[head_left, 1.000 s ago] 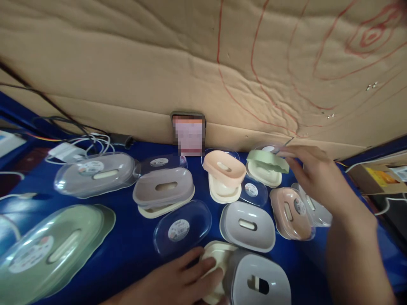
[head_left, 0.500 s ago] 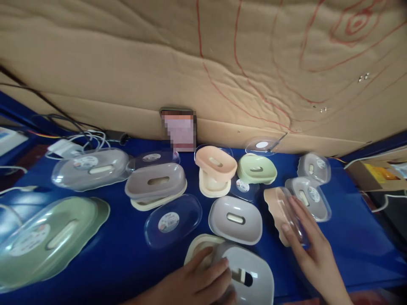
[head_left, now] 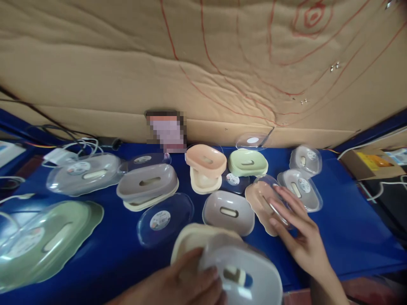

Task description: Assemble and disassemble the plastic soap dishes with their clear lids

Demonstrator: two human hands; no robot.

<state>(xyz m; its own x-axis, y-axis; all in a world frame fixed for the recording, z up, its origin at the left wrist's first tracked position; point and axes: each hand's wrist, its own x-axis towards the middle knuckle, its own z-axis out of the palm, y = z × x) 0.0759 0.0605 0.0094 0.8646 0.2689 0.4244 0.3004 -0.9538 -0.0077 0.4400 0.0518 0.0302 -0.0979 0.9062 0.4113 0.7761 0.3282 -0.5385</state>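
Note:
My left hand (head_left: 187, 281) grips a cream soap dish with a grey slotted lid (head_left: 241, 273) at the near edge, lifted a little and blurred. My right hand (head_left: 295, 228) holds a pink soap dish with a clear cover (head_left: 262, 201), tilted on its side on the blue table (head_left: 346, 228). A grey dish (head_left: 229, 212) lies between the two hands. Behind it stand a peach dish on a cream base (head_left: 205, 163) and a green dish (head_left: 248, 162).
Two clear-covered grey dishes (head_left: 300, 186) sit at the right. A loose clear lid (head_left: 165, 218), a grey and cream dish (head_left: 146, 186), a large covered grey dish (head_left: 84, 173) and a large green one (head_left: 47, 241) lie left. Cables (head_left: 73, 146) and a cardboard wall (head_left: 203, 63) stand behind.
My right hand left the green dish at the back, came down and took the pink dish, tipping it. My left hand raised the cream and grey dish. The view shifted right.

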